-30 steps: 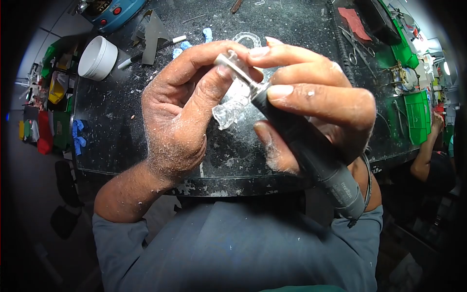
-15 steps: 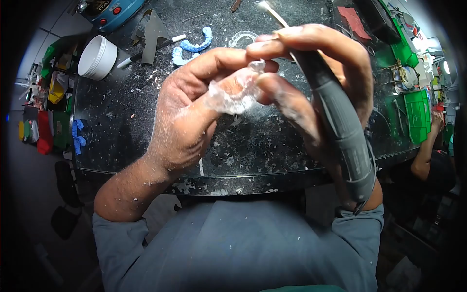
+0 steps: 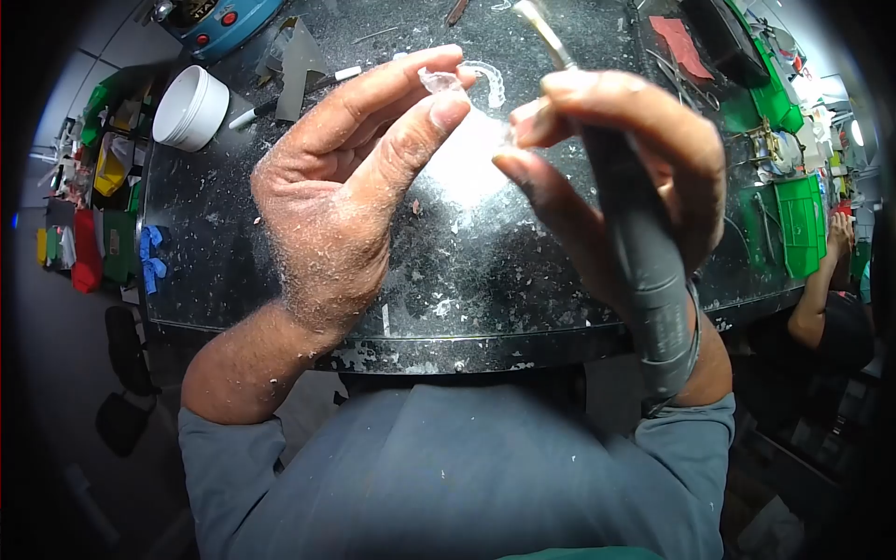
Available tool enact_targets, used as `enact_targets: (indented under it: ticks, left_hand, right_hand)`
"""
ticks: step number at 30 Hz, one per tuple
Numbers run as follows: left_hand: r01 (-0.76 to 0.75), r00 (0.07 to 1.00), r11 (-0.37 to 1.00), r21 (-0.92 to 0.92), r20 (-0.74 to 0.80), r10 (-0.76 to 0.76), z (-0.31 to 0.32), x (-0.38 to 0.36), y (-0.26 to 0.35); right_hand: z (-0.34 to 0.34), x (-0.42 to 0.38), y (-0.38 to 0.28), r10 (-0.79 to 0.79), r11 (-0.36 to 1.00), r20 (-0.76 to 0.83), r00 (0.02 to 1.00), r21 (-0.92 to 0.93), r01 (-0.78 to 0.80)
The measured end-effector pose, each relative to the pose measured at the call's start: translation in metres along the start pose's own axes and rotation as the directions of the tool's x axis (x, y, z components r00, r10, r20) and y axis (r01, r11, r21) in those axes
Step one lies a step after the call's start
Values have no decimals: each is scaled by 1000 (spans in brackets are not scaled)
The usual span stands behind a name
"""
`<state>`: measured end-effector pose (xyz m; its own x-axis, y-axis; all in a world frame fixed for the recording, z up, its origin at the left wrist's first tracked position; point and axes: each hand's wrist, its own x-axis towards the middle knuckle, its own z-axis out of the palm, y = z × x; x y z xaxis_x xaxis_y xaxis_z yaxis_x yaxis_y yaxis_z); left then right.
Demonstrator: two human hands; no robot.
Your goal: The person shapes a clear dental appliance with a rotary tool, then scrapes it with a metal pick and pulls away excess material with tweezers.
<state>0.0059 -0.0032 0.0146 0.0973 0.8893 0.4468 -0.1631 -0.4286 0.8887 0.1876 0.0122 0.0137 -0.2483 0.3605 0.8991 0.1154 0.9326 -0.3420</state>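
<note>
Pinched between the thumb and fingertips of my left hand (image 3: 345, 177) is a clear dental aligner (image 3: 441, 82), partly hidden by the fingers. White dust coats that hand. My right hand (image 3: 644, 140) is wrapped round a dark rotary handpiece (image 3: 653, 271), whose pale tip (image 3: 541, 23) points up and away. A small clear plastic scrap (image 3: 508, 138) shows at the right thumb and fingertip, blurred. The two hands are apart. Beyond them on the bench lies another clear aligner (image 3: 495, 89), partly behind my left fingers.
The dark workbench (image 3: 448, 289) is strewn with white specks. A white tub (image 3: 191, 109), a marker (image 3: 252, 115) and a grey sheet piece (image 3: 301, 70) stand or lie at left. Scissors (image 3: 691, 89) and red paper (image 3: 679, 45) lie at right. Another person's arm (image 3: 821, 271) shows far right.
My hands have moved apart, the left one leftward and up with the aligner. The handpiece has shifted slightly with my right hand. Blue dental pieces are now hidden behind my left hand.
</note>
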Motion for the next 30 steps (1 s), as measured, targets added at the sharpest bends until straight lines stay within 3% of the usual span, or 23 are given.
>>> enact_targets:
  ticks: [4,6,7,8,10,12,14,15,20,30]
  left_hand:
    - [28,999,999,-20,18,-28,0,-1,-1]
    - [65,998,996,-59,17,-64,0,-1,0]
    - [66,998,996,-60,15,-65,0,0,0]
    - [87,996,992,-91,26,-84,-1,0,-1]
    - [129,991,980,-150,51,-123,-3,1,-1]
    - [138,990,975,-174,29,-135,-1,1,-1]
    - [151,989,968,-200,17,-150,0,1,-1]
    - [152,988,968,-200,19,-151,-1,1,-2]
    - [71,997,992,-108,50,-65,-2,0,-4]
    - [-34,993,991,-130,104,48,-5,0,-8]
  right_hand:
    - [3,-1,-11,-66,991,94,993,-114,76]
    - [7,-1,-15,22,998,18,1000,53,-23]
    - [-2,-1,-14,74,996,82,994,34,-77]
    - [-10,2,-22,190,982,96,977,-34,-188]
    - [-18,5,-22,189,966,123,974,-200,-162]
    - [-17,7,-25,249,947,158,956,-247,-205]
    - [-7,-3,-13,144,989,6,990,-37,-143]
    - [-12,-2,-13,152,987,90,984,-58,-147]
    - [-4,-2,-15,151,985,100,983,-97,-141]
    - [-4,0,-21,227,972,148,963,22,-233]
